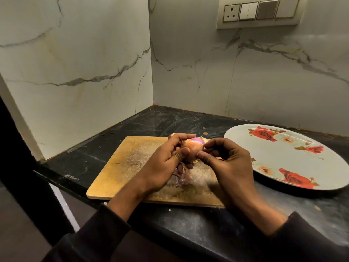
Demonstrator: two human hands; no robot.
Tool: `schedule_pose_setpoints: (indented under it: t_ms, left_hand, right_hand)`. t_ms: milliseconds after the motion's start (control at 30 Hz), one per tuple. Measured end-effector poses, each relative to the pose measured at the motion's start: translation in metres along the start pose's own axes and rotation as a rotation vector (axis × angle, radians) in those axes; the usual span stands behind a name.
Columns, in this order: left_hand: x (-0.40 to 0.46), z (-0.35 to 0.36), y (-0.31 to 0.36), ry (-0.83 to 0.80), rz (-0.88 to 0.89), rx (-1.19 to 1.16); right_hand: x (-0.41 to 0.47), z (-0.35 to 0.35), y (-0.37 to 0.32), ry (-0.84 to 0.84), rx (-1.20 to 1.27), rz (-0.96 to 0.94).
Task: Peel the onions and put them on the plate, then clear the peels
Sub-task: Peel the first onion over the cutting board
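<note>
Board (pixel 132 167) lies on a dark counter (pixel 188 224), its left end close to the counter's drop-off at 9 o'clock. Loose peels (pixel 181 179) sit on the board at 6 o'clock from the onion, partly under the left hand.

Left hand (pixel 166 163) cups the onion (pixel 191 151), fingers curled round its far side, thumb on the near skin. The onion is held just over the board's far half, brown skin mostly on, a pink patch bared on top.

Right hand (pixel 230 163) pinches at the onion's right flank with thumb and fingertips closed; whether skin is caught between them I cannot tell.

Plate (pixel 283 159) lies at 3 o'clock from the onion, bare of onions, its near edge just beside the board.

Risks, as I judge: dry skin tearing short and leaving scraps; the slick bared patch slipping from the left hand; flakes drifting off the board toward the left drop-off.

Room: open counter behind the board toward the wall corner at 12 o'clock; the path to the plate looks unobstructed.
</note>
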State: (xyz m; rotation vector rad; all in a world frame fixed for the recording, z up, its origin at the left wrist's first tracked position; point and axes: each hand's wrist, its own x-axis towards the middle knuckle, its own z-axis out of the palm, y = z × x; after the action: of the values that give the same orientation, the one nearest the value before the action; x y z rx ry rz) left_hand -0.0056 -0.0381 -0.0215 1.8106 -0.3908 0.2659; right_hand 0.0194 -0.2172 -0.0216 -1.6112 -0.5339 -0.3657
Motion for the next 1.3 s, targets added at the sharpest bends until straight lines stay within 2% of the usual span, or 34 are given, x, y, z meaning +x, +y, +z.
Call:
schedule_pose_setpoints:
  t_ms: [333, 533, 700, 900, 1100, 1300]
  left_hand:
    - [0.000, 0.001, 0.000, -0.020, -0.018, 0.028]
    - [-0.001, 0.001, 0.002, -0.006, -0.021, 0.041]
    - [-0.002, 0.001, 0.007, 0.013, -0.039, 0.010]
    - [-0.001, 0.004, 0.008, -0.042, -0.024, -0.012]
    - [0.001, 0.001, 0.005, 0.074, -0.031, -0.011]
    - [0.003, 0.001, 0.002, 0.080, -0.021, 0.017]
  right_hand:
    - [0.002, -0.002, -0.002, -0.059, 0.023, 0.050]
    - [0.001, 0.002, 0.001, -0.078, -0.045, 0.044]
    - [0.002, 0.003, 0.008, -0.048, -0.114, 0.015]
    - [0.001, 0.002, 0.008, 0.007, -0.082, 0.009]
    - [0.001, 0.001, 0.010, -0.018, -0.063, 0.031]
    - [0.001, -0.001, 0.006, -0.019, -0.141, 0.010]
